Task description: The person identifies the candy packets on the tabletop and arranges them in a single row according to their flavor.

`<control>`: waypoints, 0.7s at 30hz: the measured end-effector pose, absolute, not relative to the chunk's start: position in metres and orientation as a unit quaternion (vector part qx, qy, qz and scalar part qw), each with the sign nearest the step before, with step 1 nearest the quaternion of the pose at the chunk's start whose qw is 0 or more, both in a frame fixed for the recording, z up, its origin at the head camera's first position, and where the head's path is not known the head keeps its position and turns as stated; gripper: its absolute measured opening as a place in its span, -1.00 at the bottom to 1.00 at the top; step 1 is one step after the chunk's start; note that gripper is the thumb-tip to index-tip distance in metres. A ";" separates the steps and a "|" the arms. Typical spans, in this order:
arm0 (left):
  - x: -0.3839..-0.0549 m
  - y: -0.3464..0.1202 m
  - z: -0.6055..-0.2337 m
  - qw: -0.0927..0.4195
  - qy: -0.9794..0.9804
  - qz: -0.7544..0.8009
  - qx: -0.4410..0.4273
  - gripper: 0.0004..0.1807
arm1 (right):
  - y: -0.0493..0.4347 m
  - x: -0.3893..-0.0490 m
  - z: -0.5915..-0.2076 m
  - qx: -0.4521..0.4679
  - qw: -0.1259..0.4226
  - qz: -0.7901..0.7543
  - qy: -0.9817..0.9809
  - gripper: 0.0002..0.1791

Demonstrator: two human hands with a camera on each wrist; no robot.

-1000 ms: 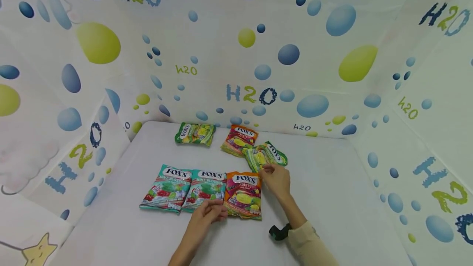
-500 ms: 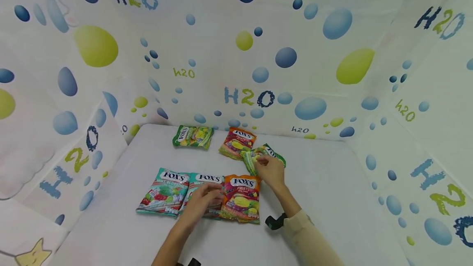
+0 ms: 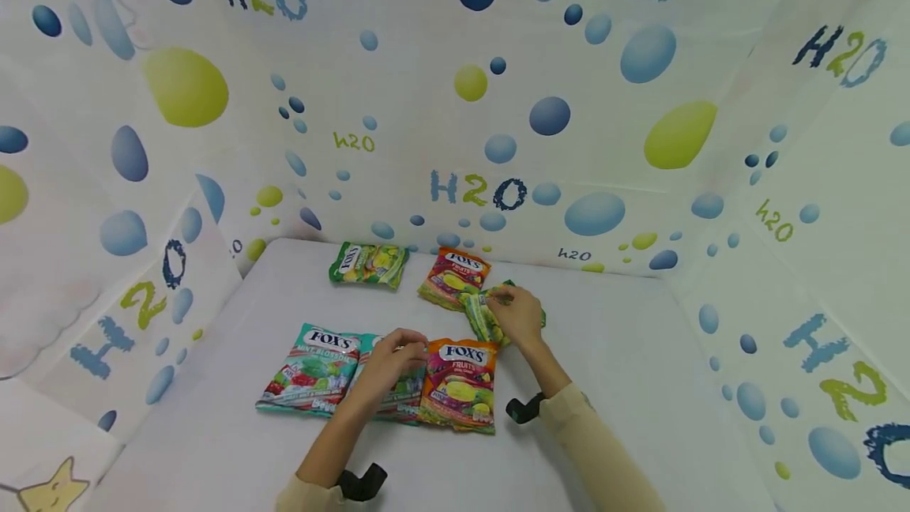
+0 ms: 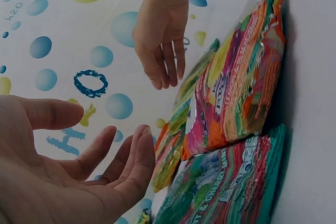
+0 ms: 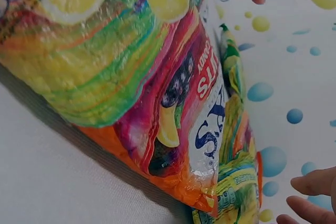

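My left hand (image 3: 392, 358) hovers above the middle teal mint candy bag (image 3: 407, 400), fingers loosely bent with nothing between them, as the left wrist view confirms. Over the tilted green candy bag (image 3: 480, 316) is my right hand (image 3: 517, 314), covering much of it; in the right wrist view its fingers (image 5: 310, 211) are spread and look apart from the bag. Beside the middle teal bag lie another teal mint bag (image 3: 313, 370) on the left and an orange fruit candy bag (image 3: 460, 385) on the right, forming a front row.
Farther back lie a green candy bag (image 3: 368, 265) and an orange fruit candy bag (image 3: 453, 278), the latter touching the tilted green one. All rest on a white table (image 3: 611, 385), enclosed by white walls (image 3: 398, 77) with blue and green drops.
My left hand has moved forward from the lower edge of the front row to above the middle teal bag. The right hand has shifted forward over the tilted green bag. The bags look unmoved.
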State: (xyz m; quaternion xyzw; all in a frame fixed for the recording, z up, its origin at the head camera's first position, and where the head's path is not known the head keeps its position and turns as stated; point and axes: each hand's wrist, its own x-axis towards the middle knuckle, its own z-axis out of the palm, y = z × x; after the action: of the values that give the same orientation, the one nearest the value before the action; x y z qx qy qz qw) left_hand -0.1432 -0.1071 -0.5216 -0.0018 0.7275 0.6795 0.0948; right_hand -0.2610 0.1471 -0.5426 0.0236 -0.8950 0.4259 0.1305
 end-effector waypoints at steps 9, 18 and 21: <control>-0.168 -0.106 -0.526 0.071 0.752 0.656 -0.007 -0.59 | 0.138 -0.281 -0.549 0.041 0.128 0.426 -0.895 -0.71; -0.189 -0.098 -0.535 0.071 0.782 0.619 -0.022 -0.51 | 0.139 -0.293 -0.548 0.059 0.087 0.388 -0.915 -0.67; -0.196 -0.097 -0.537 0.067 0.791 0.608 -0.018 -0.50 | 0.139 -0.298 -0.548 0.071 0.077 0.365 -0.925 -0.65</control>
State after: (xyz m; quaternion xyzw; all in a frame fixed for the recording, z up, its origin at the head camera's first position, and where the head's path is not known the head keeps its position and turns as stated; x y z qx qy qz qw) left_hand -0.1961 -0.0967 -0.5374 -0.0181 0.7907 0.6083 0.0669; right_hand -0.2981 0.1393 -0.5481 0.0707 -0.9252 0.3649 0.0766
